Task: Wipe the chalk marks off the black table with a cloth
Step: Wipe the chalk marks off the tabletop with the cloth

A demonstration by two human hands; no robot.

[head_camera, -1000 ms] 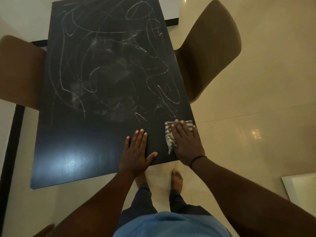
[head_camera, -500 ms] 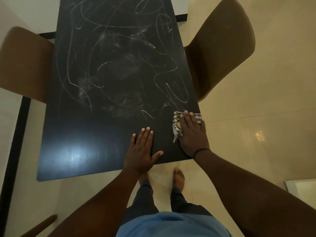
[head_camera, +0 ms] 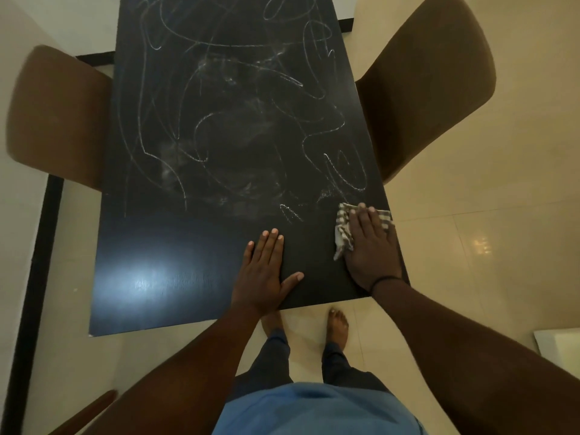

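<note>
Head view: right grip [head_camera: 372, 246] flat, fingers straight, pressing striped cloth [head_camera: 343, 233] onto black worktop [head_camera: 188, 246]; chalk marks [head_camera: 251, 120] just beyond; left grip [head_camera: 266, 271] alongside, released, palm down.

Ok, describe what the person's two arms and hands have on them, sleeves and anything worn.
Both forearms are bare, with no sleeve in view. The right hand has a thin black band round its wrist. The left hand shows no band, ring or glove. Fingernails are short and unpainted.
</note>
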